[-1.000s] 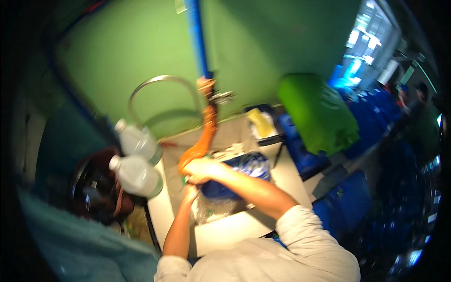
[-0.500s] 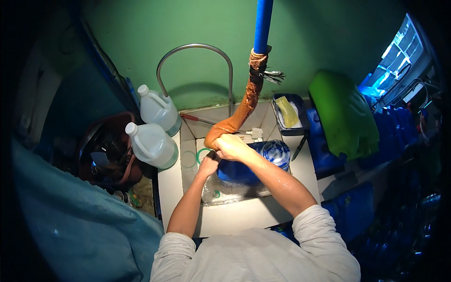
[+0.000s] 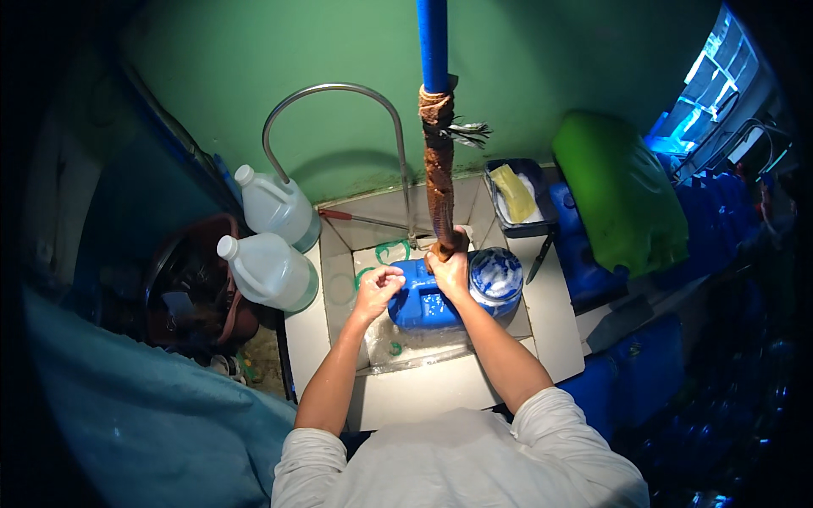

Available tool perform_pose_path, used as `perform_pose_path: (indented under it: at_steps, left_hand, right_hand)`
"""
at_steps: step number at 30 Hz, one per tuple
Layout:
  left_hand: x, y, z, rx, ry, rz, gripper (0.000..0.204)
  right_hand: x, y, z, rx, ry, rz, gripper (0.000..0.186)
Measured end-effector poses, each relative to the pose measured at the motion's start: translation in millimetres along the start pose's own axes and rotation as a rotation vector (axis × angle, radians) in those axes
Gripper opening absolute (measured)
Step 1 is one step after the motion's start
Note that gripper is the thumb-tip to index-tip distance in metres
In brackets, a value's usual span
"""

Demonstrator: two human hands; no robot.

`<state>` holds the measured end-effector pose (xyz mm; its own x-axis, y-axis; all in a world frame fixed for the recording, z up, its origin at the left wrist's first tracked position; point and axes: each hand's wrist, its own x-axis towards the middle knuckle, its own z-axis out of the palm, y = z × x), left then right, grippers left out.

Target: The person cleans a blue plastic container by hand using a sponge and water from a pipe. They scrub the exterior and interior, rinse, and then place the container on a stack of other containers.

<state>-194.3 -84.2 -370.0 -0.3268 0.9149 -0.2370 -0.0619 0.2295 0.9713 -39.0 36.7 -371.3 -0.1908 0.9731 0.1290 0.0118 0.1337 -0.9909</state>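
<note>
My right hand [image 3: 450, 269] is wrapped round the lower end of a brown, rough-wrapped hose [image 3: 439, 186] that hangs from a blue pipe [image 3: 432, 42]. Directly under it, a wet blue plastic jug [image 3: 415, 309] lies in a tiled sink [image 3: 337, 250]. My left hand [image 3: 373, 296] is beside the jug's left end, fingers curled in; whatever they may hold is hidden. Right of the jug sits a round blue container [image 3: 497, 275] with white suds on it. Green rings [image 3: 392, 251] lie at the sink's bottom.
Two translucent white jugs [image 3: 273, 273] stand left of the sink, near a curved metal faucet [image 3: 339, 87]. A red-handled tool [image 3: 336, 214] leans across the back. At right are a dark tub [image 3: 517, 230] with a yellow sponge [image 3: 514, 193], a knife [image 3: 539, 259] and a green container [image 3: 622, 199].
The hose end has swung right and now hangs straight over the jug, in my right hand. My left hand has come away from the hose end to the jug's left end.
</note>
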Motion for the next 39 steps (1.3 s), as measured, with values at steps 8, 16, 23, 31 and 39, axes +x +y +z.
perform_pose_path:
  at_steps: [8,16,23,31,39]
  left_hand:
    - [58.2,-39.5,73.6,0.788,-0.284,0.385,0.050]
    - [27.9,18.7,20.8,1.204,-0.134,0.255,0.064]
    - [35.2,13.7,17.7,1.223,-0.092,0.378,0.055]
    - [36.9,16.1,16.8,1.246,-0.120,0.314,0.056]
    - [32.1,14.9,17.2,1.174,-0.046,0.323,0.058]
  right_hand:
    - [7.8,-68.0,-6.6,-0.289,-0.557,-0.300,0.038]
    - [89.6,-52.0,-81.8,-0.057,-0.510,0.199,0.016]
    - [89.1,-72.3,-45.7,-0.053,-0.567,0.016,0.020]
    - [74.1,-73.0,-38.1,-0.334,-0.725,-0.127,0.035]
    - [54.0,-84.0,-56.4,-0.437,-0.829,-0.070,0.029]
